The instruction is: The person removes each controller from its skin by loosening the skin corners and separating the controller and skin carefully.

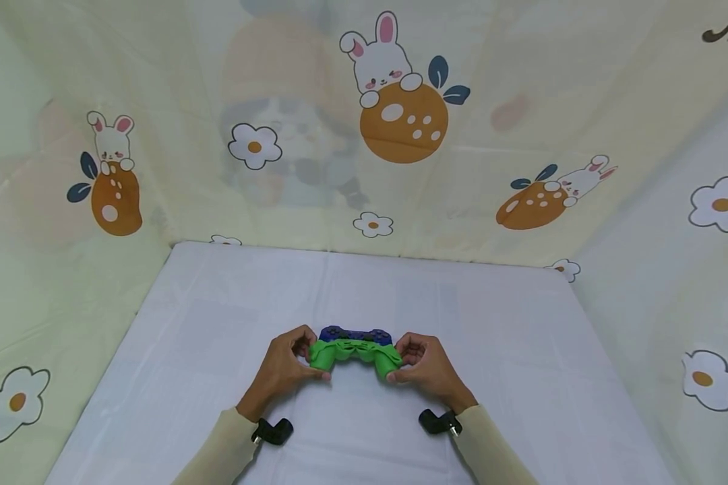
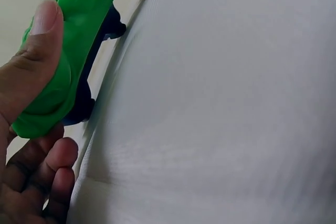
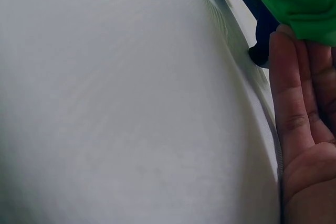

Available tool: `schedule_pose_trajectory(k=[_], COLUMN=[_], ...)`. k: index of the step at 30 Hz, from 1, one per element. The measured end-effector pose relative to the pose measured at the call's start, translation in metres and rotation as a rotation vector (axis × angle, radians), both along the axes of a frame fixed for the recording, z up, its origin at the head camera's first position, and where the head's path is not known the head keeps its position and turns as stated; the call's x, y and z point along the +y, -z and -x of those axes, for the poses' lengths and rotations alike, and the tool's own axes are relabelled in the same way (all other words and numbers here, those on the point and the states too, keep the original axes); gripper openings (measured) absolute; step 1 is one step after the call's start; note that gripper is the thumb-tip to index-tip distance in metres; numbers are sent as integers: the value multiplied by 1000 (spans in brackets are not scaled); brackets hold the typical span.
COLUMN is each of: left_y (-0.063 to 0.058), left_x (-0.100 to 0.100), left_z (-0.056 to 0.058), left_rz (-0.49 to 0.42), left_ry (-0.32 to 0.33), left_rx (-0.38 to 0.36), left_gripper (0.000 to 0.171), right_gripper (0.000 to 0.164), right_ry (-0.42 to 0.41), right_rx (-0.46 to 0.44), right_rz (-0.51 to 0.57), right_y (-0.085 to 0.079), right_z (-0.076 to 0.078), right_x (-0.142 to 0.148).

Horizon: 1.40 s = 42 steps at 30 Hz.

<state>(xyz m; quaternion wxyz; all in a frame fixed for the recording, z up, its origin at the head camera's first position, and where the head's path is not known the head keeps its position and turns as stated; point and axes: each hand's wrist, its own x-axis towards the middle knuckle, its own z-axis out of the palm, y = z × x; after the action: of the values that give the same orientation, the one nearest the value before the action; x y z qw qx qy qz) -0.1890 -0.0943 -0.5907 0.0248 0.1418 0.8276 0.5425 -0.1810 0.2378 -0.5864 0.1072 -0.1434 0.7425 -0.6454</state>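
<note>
A dark blue game controller (image 1: 356, 335) with a bright green soft cover (image 1: 323, 356) over its near side and both handles is held between the hands, its thumbsticks and buttons showing on the far side. My left hand (image 1: 282, 364) grips the left handle, thumb on the green cover and fingers around the outer end. On the other side, my right hand (image 1: 435, 367) pinches the right handle between thumb and fingers. In the left wrist view the thumb lies flat on the cover (image 2: 86, 22). The right wrist view shows fingers under the cover's edge (image 3: 304, 3); its thumb is hidden there.
A white cloth covers the table (image 1: 218, 316). Cream fabric walls (image 1: 315, 81) printed with rabbits, oranges and flowers rise behind and at both sides. Small black devices (image 1: 273, 432) are strapped at both wrists, over beige sleeves (image 1: 221, 448).
</note>
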Motion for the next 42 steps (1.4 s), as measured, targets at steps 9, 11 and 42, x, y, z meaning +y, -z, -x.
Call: schedule_pose_trajectory(k=[9,11,42], left_y=[3,3,4], left_x=[1,1,13], left_z=[0,0,-3], left_rz=[-34,-35,-90], left_ry=[-17,-24,-155], left_rx=[22,27,72], left_gripper=[54,54,40], right_gripper=[43,42,28], right_ry=[27,33,235], right_rx=[-13,-14,-8], right_rz=[-14,-21,-117], right_y=[3,3,-2], right_z=[0,-1,-6], right_x=[-1,-1,-16])
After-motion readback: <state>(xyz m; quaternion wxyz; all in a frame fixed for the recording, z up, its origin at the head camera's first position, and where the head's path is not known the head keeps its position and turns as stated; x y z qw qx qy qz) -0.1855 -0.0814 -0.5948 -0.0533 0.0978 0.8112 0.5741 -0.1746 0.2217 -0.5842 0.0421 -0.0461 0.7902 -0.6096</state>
